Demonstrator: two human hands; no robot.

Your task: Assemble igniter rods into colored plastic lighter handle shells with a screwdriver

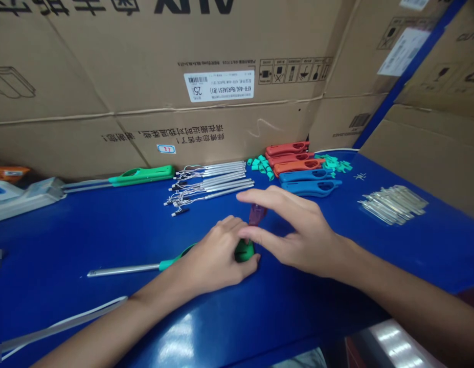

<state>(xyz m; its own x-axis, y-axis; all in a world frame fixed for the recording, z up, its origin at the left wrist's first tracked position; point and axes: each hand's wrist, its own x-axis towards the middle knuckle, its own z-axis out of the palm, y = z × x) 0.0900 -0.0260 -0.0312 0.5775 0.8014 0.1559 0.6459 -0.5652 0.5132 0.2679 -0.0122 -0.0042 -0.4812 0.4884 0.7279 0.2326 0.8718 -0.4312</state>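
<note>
My left hand (217, 255) is closed around the handle of a green long-reach gas lighter (244, 251), which lies on the blue tabletop with its metal barrel (123, 270) pointing left. My fingers cover most of that handle. Just above its end is a purple translucent piece (256, 213), like a small fuel tank, between the index finger and thumb of my right hand (298, 230). The right hand appears to grip it, though the contact is partly hidden.
Behind my hands lie metal barrels with wires (225, 179), small teal sleeves (262, 166), red-orange handles (290, 158), blue handles (309, 183), teal bits (336, 163) and clear slim parts (393, 204). Another green lighter handle (144, 175) and a power strip (25, 197) are left. Cardboard (144, 76) walls the back.
</note>
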